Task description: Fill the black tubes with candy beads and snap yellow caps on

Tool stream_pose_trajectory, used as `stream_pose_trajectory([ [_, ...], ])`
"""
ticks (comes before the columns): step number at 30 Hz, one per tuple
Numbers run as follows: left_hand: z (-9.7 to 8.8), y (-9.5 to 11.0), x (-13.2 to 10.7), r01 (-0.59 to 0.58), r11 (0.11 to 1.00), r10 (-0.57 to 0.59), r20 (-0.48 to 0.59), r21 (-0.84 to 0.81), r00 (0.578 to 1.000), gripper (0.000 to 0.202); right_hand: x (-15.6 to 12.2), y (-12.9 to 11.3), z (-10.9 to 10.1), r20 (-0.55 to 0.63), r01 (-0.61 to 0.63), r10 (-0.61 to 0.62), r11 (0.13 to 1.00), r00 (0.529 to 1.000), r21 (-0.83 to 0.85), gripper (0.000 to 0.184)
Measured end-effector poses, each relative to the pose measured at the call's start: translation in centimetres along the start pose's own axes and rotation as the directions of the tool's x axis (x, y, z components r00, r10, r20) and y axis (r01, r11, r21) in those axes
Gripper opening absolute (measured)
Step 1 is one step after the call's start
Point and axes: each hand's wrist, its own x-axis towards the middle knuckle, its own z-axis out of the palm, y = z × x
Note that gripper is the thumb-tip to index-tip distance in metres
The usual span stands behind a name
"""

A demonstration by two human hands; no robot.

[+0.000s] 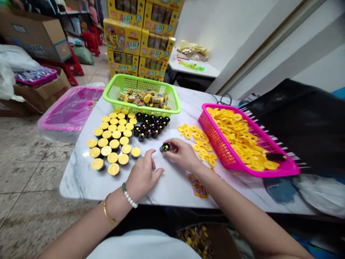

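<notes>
My right hand pinches a small black cup with coloured bits in it, just above the white marble-patterned table. My left hand is beside it to the left, fingers apart and holding nothing. Left of that hand stand several black cups with yellow lids. Behind them is a cluster of open black cups with coloured bits inside. Loose yellow rings lie to the right of my right hand. Near my right forearm are some small printed packets or cards.
A green basket of wrapped yellow-brown pieces stands at the back. On the right is a pink basket full of yellow rings, with a black bag behind. Stacked yellow boxes rise beyond the table; a plastic-lined pink basket sits left.
</notes>
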Motion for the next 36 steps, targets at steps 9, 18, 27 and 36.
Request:
stream_pose_trajectory([
  [9, -0.5, 0.6, 0.4, 0.038, 0.997, -0.041, 0.039, 0.067, 0.998, 0.026, 1.7, 2.5, -3.3, -0.106, -0.004, -0.025, 0.963, 0.994, -0.269, 0.031],
  [18, -0.5, 0.6, 0.3, 0.036, 0.998, -0.039, 0.071, 0.045, 0.997, 0.024, 2.6, 6.5, -4.4, -0.043, 0.069, -0.115, 0.817, 0.992, -0.572, 0.022],
  [27, -0.5, 0.6, 0.4, 0.048, 0.997, -0.053, 0.085, 0.065, 0.995, 0.029, -0.7, 3.1, -3.4, 0.087, 0.279, -0.265, 0.917, 0.960, -0.285, 0.035],
  [36, -0.5, 0.5, 0.2, 0.029, 0.997, -0.035, 0.080, 0.069, 0.996, 0.028, -4.9, 1.2, -0.9, -0.090, 0.163, -0.266, 0.790, 0.960, -0.591, 0.021],
])
